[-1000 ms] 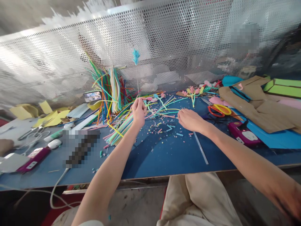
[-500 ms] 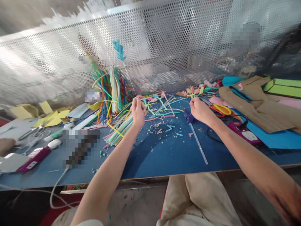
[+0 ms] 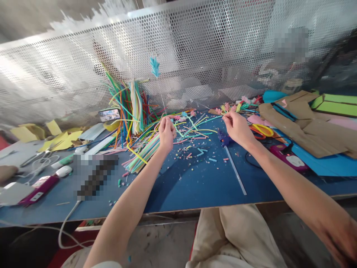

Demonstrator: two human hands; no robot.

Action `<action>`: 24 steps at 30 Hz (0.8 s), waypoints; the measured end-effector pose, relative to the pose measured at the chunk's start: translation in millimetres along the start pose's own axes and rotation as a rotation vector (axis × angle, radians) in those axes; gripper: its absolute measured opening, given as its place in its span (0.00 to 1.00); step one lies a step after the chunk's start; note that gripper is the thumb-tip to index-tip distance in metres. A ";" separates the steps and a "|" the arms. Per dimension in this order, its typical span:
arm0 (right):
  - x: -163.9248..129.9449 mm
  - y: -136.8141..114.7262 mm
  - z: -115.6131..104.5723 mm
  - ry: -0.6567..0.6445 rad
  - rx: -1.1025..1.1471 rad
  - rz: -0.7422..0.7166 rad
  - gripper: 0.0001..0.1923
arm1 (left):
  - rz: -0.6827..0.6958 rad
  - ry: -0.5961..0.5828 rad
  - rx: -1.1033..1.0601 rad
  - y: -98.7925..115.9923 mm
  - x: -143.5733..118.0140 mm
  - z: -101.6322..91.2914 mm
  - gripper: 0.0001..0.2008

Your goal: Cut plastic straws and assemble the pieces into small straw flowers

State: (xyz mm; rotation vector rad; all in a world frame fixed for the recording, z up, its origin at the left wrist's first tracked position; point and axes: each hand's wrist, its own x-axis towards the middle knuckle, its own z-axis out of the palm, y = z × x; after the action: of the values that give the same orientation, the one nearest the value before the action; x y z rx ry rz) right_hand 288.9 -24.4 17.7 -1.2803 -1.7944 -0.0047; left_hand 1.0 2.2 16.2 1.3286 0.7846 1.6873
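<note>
My left hand (image 3: 166, 134) is pinched closed on a thin wire stem (image 3: 163, 98) standing nearly upright. At the wire's top sits a blue fuzzy leaf-shaped sprig (image 3: 154, 67) of pipe cleaner. To the right, my right hand (image 3: 237, 126) has thumb and forefinger pressed together; what they hold, if anything, is too fine to make out. Pink and yellow fuzzy sprigs (image 3: 227, 108) lie just behind it. Below it is a dark blue glue gun (image 3: 224, 138) with a clear glue stick (image 3: 235, 171). Between the hands lie loose pipe cleaners (image 3: 192, 124).
A bundle of coloured pipe cleaners (image 3: 134, 108) stands at the back left, before a perforated metal screen (image 3: 195, 48). Cut scraps (image 3: 202, 150) litter the blue tabletop (image 3: 189, 190). Brown cardboard (image 3: 309, 123), orange-yellow scissors (image 3: 262, 129) and purple power strips (image 3: 288, 158) lie around.
The blue sprig on its wire has swung right and lower, with my left hand shifting slightly right and down. My right hand has moved a little, its fingertips now further left.
</note>
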 end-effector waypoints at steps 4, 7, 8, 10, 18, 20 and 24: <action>-1.0 2.0 1.1 -0.005 0.003 -0.034 0.08 | -0.040 0.001 0.029 0.5 -0.4 0.8 0.16; -2.2 2.0 2.5 0.011 -0.044 -0.050 0.07 | -0.087 -0.004 0.065 0.1 -0.1 0.4 0.19; -2.5 1.4 2.4 0.019 -0.056 -0.053 0.07 | -0.104 -0.006 0.083 -0.3 0.2 0.0 0.20; -2.8 -0.3 1.5 0.036 -0.064 -0.063 0.07 | -0.113 0.007 0.138 -1.4 1.0 -0.9 0.21; -4.1 -8.9 -0.7 0.021 -0.114 -0.192 0.10 | 0.131 -0.002 0.472 2.2 -1.0 0.4 0.16; -5.3 -12.2 -0.2 0.023 -0.125 -0.227 0.10 | 0.158 -0.043 0.532 2.3 -2.2 1.6 0.15; -7.1 -17.1 -0.7 0.027 -0.135 -0.276 0.11 | 0.160 -0.073 0.608 -2.2 -1.6 0.4 0.13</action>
State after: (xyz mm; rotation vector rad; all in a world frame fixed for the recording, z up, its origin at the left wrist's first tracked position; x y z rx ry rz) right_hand 276.9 -38.0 21.4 -1.1089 -1.9602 -0.2996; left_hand 2.1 1.8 13.7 1.8933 1.2366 1.5661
